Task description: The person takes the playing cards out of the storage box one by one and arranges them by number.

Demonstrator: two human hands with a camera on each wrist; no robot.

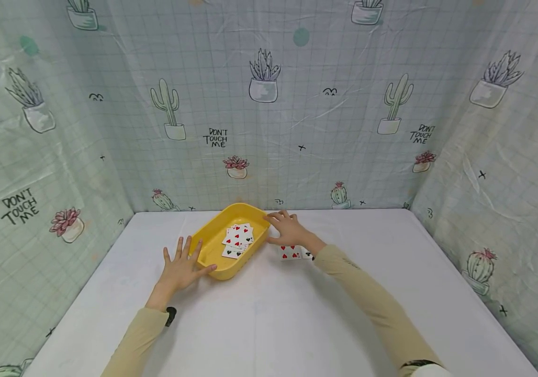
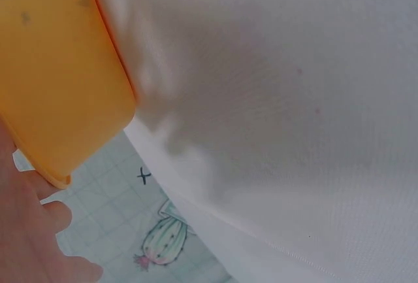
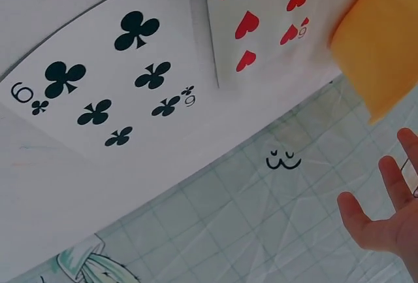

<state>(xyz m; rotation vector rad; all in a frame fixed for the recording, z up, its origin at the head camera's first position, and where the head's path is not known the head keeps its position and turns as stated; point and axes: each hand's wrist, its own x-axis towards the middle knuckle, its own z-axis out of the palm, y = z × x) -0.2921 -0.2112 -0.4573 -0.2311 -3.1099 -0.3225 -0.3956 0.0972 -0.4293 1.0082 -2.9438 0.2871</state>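
A yellow plastic tray (image 1: 225, 273) sits on the table, turned at an angle, with several playing cards (image 1: 238, 237) face up inside it. At its near left side is my left hand (image 1: 178, 272), fingers spread and straight, thumb along the rim. The left wrist view shows those fingertips by the tray's edge (image 2: 85, 126). My right hand (image 1: 291, 231) has its fingertips right at the right rim, fingers loosely bent. Below that hand lie a six of hearts (image 1: 290, 254) and a six of clubs (image 3: 111, 80), side by side on the table, partly hidden in the head view.
The white tabletop (image 1: 255, 324) stretches out in front and to both sides. A printed cactus cloth (image 1: 297, 115) hangs behind the table and along both sides, close to the tray's far end.
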